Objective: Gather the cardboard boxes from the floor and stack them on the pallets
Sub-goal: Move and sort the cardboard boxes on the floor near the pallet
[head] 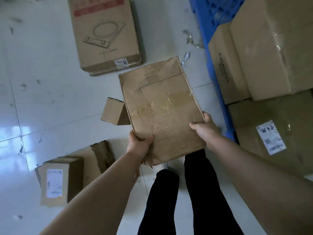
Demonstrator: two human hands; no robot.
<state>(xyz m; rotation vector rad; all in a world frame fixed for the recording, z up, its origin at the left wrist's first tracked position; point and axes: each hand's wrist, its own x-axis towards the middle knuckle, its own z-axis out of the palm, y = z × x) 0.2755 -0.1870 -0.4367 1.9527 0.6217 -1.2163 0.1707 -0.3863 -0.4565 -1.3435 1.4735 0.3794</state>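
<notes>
Both hands hold a flat, worn box at frame centre.

Head view: left hand (139, 144) and right hand (205, 128) each closed on the taped box (160, 106), lifted over the floor (50, 99); blue pallet (208, 19) with stacked boxes (264, 53) at right.

Little is reading clearly. The far printed box (105, 34) is showing a red banner with blurred characters and a small white sticker. The white label (270, 137) on the right stacked box (277, 133) is carrying handwriting, possibly "28 4 2". The near-left box's label (54, 183) is staying illegible.
</notes>
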